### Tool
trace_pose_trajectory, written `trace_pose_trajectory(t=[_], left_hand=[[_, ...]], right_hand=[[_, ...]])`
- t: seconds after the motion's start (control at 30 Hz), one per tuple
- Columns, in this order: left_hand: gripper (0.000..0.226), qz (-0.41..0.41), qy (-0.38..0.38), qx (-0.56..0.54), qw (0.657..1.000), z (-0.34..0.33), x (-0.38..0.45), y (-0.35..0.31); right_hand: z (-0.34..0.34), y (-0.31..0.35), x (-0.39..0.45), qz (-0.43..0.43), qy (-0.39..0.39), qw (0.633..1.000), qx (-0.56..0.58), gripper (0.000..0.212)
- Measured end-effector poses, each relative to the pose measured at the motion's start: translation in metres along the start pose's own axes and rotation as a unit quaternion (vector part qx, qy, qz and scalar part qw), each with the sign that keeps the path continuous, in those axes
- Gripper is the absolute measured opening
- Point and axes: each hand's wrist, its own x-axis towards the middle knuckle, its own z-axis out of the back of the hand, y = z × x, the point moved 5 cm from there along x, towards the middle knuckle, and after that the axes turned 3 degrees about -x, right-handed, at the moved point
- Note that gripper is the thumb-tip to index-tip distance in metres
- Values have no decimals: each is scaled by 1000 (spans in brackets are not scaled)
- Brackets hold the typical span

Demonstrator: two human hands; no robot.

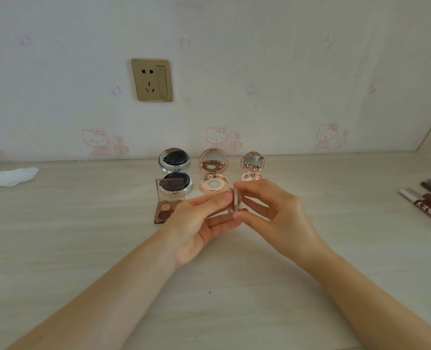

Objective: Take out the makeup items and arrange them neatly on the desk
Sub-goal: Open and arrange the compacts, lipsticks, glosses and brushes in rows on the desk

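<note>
My left hand (196, 223) and my right hand (277, 213) together hold a small clear compact case (234, 204) edge-on above the desk (83, 236), fingers on both sides. Behind them stand three open round compacts with mirrors up: a silver one with a black puff (175, 170), a rose-gold one (213, 174) and a smaller pink one (252, 165). An open brown eyeshadow palette (167, 205) lies just left of my left hand.
Several makeup pens and a dark red tube (429, 200) lie at the right edge of the desk. A crumpled white tissue (11, 176) sits at the far left. The wall with a gold socket (152, 80) rises directly behind the compacts.
</note>
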Motion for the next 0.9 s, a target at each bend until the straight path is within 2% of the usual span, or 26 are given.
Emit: trace_pose_trajectory(t=[0.23, 0.4, 0.6, 0.7, 0.9], left_hand=[[23, 3, 61, -94, 994, -3, 1, -2], [39, -14, 50, -107, 993, -1, 3, -2], [41, -50, -5, -39, 998, 3, 3, -1], [44, -20, -15, -10, 1000, 0, 1, 4], [44, 70, 28, -45, 996, -6, -4, 14]], right_hand=[[7, 3, 4, -14, -38, 991, 131, 42], [10, -3, 3, -43, -64, 993, 91, 43], [15, -23, 6, -105, -110, 986, 64, 36], [17, -24, 6, -104, -118, 986, 50, 34], [17, -16, 5, -84, -125, 988, 31, 35]])
